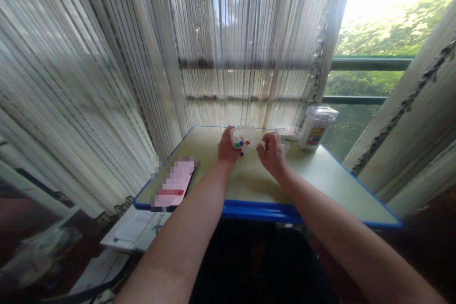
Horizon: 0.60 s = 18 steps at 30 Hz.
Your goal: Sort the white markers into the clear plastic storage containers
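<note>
My left hand (230, 146) is wrapped round a small clear plastic box (251, 133) and holds it up over the table. Inside the box's near end show round coloured ends in green, blue and orange; I cannot make out what they belong to. A small dark tip (242, 154) shows just below the box. To the right of the box, and apart from it, is my right hand (271, 151) with its fingers curled together. Whatever its fingertips may hold is too small to tell. Partly hidden behind that hand is a clear plastic piece (285, 146).
The pale table (320, 185) has a blue edge. At its back right stands a tall clear container (315, 128) with a label, beside a flat white-and-red pack (288, 132). A blurred-out pink item (174, 183) lies at the left. String curtains (242, 47) hang behind.
</note>
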### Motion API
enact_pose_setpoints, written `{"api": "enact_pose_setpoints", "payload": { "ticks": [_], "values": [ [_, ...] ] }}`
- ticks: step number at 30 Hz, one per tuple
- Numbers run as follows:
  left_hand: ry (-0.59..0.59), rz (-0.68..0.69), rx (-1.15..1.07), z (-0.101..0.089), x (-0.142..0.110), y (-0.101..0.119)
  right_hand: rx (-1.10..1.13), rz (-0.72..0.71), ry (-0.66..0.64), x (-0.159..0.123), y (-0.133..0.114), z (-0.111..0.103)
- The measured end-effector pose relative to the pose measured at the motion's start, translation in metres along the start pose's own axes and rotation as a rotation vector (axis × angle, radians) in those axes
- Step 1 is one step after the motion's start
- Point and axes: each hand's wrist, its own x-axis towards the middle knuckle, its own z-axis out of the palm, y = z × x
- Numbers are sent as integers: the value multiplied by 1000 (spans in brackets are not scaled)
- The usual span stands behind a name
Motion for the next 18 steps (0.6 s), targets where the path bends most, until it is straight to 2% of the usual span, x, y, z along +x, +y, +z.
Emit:
{"api": "enact_pose_setpoints", "payload": {
  "ticks": [2,4,6,10,13,18],
  "values": [
    [24,-11,4,-1,1,-3,-64,84,-108,-2,8,5],
    [36,-17,3,-3,1,-5,-97,103,-310,-5,16,12],
    [43,-24,3,-3,2,-7,-123,59,-476,-8,21,19],
    [52,-53,3,-2,3,-8,-191,-57,-683,-11,22,28],
    [55,-63,10,-2,3,-6,-206,-53,-753,-8,17,25],
    [33,-78,40,-2,2,-5,-177,0,-668,-6,15,15]
  ]
}}
